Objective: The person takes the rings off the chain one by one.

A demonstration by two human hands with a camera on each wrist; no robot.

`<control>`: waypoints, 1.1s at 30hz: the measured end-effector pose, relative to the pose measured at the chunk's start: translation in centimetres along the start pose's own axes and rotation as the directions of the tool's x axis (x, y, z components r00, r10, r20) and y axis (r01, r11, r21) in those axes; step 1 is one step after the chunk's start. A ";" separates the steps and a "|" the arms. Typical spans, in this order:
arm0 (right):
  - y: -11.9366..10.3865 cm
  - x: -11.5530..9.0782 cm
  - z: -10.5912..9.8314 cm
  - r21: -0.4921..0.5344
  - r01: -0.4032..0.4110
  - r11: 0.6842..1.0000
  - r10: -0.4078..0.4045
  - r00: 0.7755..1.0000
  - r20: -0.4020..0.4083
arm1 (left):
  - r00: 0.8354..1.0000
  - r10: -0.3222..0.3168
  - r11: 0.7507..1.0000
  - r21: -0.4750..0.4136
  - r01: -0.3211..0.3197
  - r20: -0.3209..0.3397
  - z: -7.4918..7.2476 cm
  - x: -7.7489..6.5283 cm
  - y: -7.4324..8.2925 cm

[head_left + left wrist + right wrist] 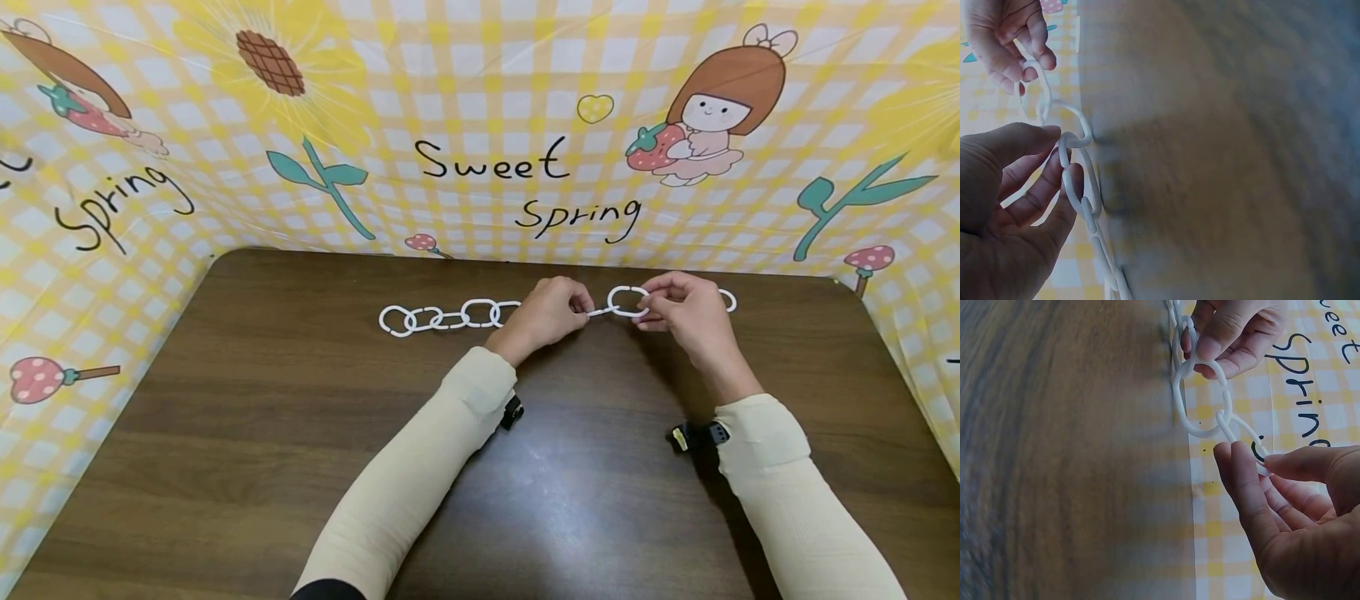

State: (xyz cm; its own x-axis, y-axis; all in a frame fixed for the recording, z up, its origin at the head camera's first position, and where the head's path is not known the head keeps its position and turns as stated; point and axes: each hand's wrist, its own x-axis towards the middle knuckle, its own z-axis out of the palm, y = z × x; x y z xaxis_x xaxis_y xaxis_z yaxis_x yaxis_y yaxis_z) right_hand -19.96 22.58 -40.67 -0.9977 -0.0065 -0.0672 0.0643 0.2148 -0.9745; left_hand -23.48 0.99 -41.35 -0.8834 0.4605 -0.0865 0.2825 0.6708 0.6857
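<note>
A chain of white plastic links [478,301] stretches from the left toward both hands, partly on the table. My left hand [551,308] pinches a link of it between thumb and fingers. A rounded link [1179,406] spans the gap between the hands. My right hand [690,317] pinches a white link [1227,428] hooked through that rounded one, thumb against fingers. Fingertips cover part of the pinched link, so whether it is closed I cannot tell. Beyond the right hand, another white link [732,300] is partly hidden.
The brown wooden table [225,450] backs onto a yellow checked cloth [480,100] with printed cartoons and words. Cloth also rises along both sides. A small black device [697,435] sits at the right wrist, another [512,412] at the left.
</note>
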 end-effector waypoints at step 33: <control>0.3 0.1 0.1 -0.041 0.006 0.999 -0.006 1.000 -0.014 | 0.995 0.052 0.995 -0.080 -0.059 -0.088 0.0 0.3 -0.1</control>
State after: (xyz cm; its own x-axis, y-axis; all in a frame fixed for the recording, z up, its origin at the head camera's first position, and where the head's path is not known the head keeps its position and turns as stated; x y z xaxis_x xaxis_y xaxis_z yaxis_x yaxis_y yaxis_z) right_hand -20.04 22.55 -41.00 -0.9983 0.0060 -0.0582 0.0578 0.2548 -0.9653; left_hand -23.76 1.10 -41.47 -0.8970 0.4417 0.0137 0.3036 0.5933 0.7455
